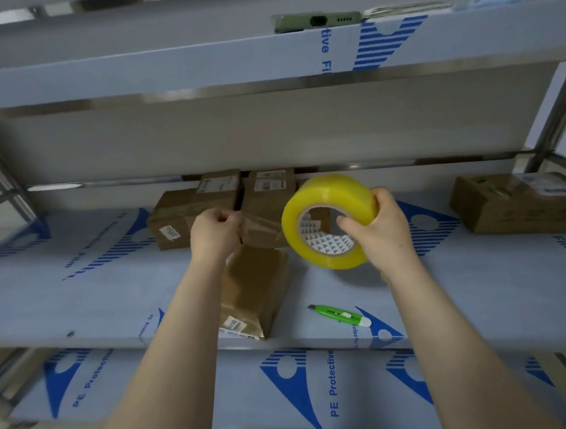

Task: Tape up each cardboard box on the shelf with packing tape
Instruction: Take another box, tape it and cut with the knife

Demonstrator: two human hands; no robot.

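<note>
My right hand (378, 231) grips a yellow roll of packing tape (329, 221), held upright above the middle shelf. My left hand (214, 232) pinches the free end of the clear tape strip (262, 224), which stretches from the roll to my fingers. Below my left wrist a flat cardboard box (256, 290) lies near the shelf's front edge. Behind my hands several cardboard boxes (174, 218) stand grouped at the back of the shelf. One more cardboard box (515, 203) sits at the far right.
A green utility knife (340, 315) lies on the shelf (96, 294) to the right of the flat box. The shelf above holds a green device (316, 21) and papers. A lower shelf (254, 394) with blue-printed film runs below. Steel uprights stand at both sides.
</note>
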